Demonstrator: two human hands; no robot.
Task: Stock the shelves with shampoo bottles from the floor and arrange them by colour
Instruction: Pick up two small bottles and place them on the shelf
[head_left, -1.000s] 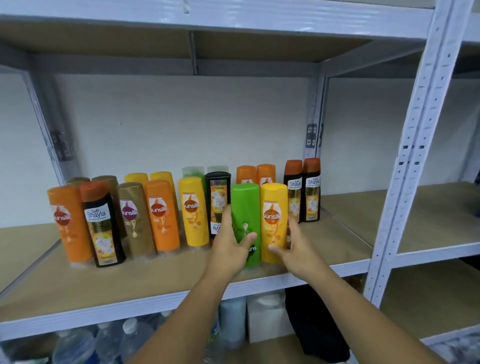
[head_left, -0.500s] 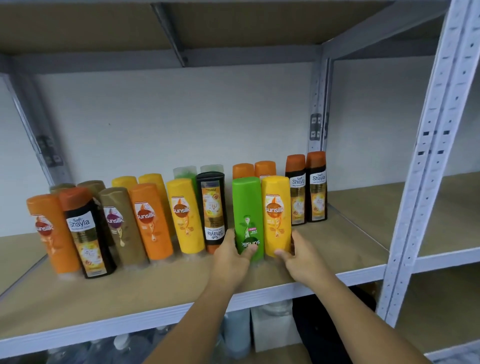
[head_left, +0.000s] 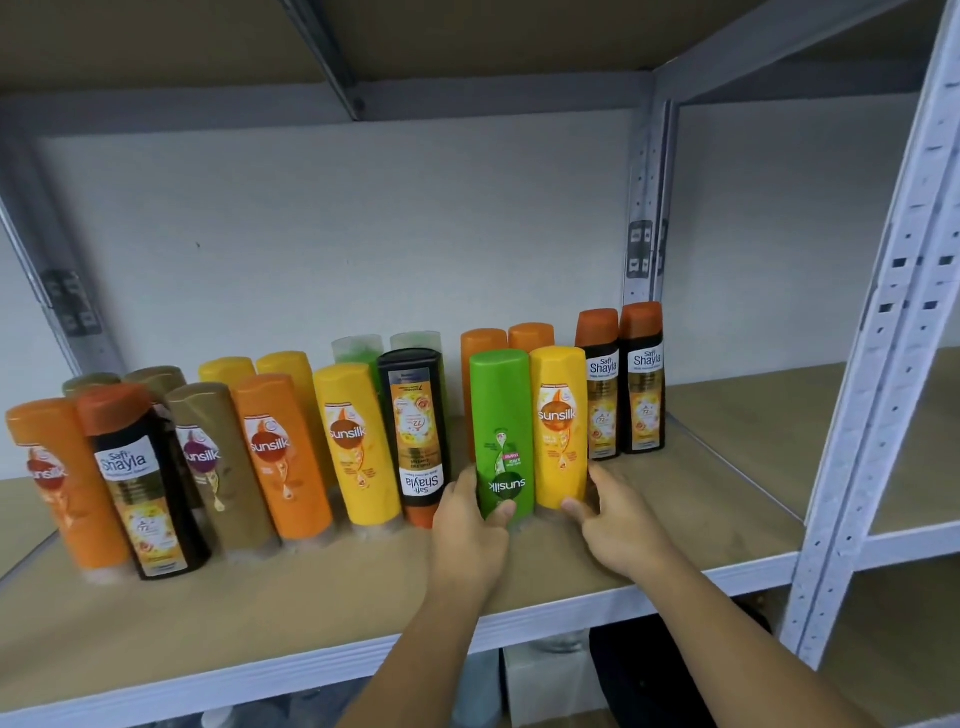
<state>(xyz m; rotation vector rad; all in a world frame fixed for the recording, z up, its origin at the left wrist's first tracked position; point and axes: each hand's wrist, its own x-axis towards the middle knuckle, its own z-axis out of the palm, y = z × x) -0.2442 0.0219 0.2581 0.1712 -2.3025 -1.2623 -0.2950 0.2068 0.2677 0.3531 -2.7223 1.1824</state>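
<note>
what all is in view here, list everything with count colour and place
orange bottles: four; two in the front row at left, two caps at the back behind the green one
yellow bottles: four; two front, two back
gold-brown bottles: three, left part
black Shayla bottles: four; one front left, one upside down mid-row, two at right end
green bottle: one, upside down, front, beside a yellow one
pale green caps: two, back row
shelf: tan board, grey-white metal frame
items below the shelf: unclear
left hand: on the green bottle's base
right hand: on the neighbouring yellow bottle's base
</note>
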